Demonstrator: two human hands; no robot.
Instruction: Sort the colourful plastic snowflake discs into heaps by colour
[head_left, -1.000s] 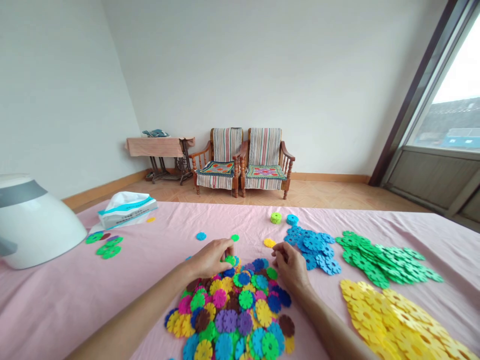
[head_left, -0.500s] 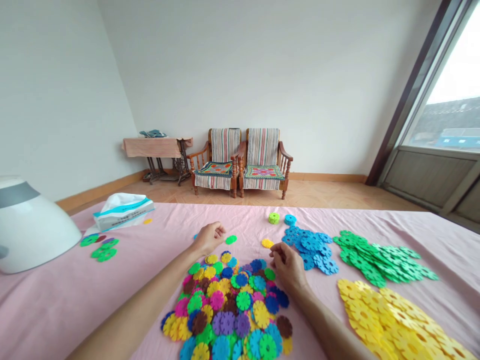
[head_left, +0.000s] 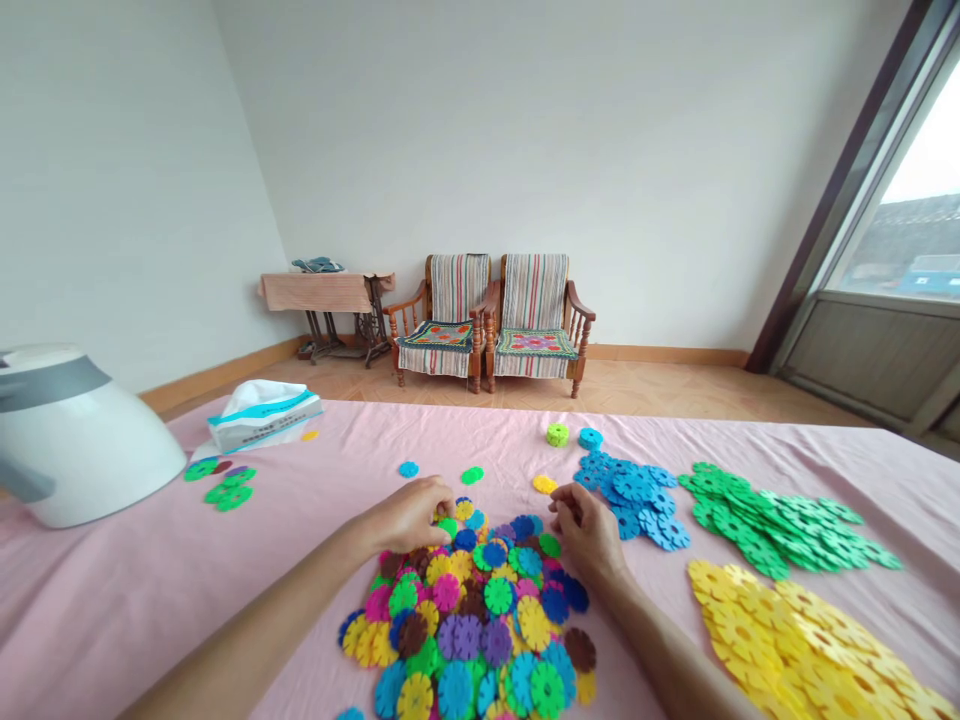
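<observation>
My left hand (head_left: 416, 515) reaches over the far left edge of a mixed pile of notched plastic discs (head_left: 465, 635). Its thumb and fingers are apart, close around a green disc (head_left: 448, 526) at the pile's edge. To the right, my right hand (head_left: 589, 528) hovers beside the pile with its fingers curled together; what they hold, if anything, is hidden. Just left of its fingertips lie yellow discs (head_left: 545, 484). A small green stack (head_left: 472, 475) and a blue disc (head_left: 409, 469) lie beyond the pile.
On the right are spread heaps of blue discs (head_left: 634, 492), green discs (head_left: 780, 520) and yellow discs (head_left: 810, 640). Lime (head_left: 557, 435) and blue (head_left: 590, 439) stacks stand behind. At left are a white kettle (head_left: 90, 440), a tissue pack (head_left: 264, 415) and several loose discs (head_left: 229, 490).
My left hand has drawn back toward the pile, uncovering the blue disc beyond it. My right hand stays about where it was. The view has shifted slightly left.
</observation>
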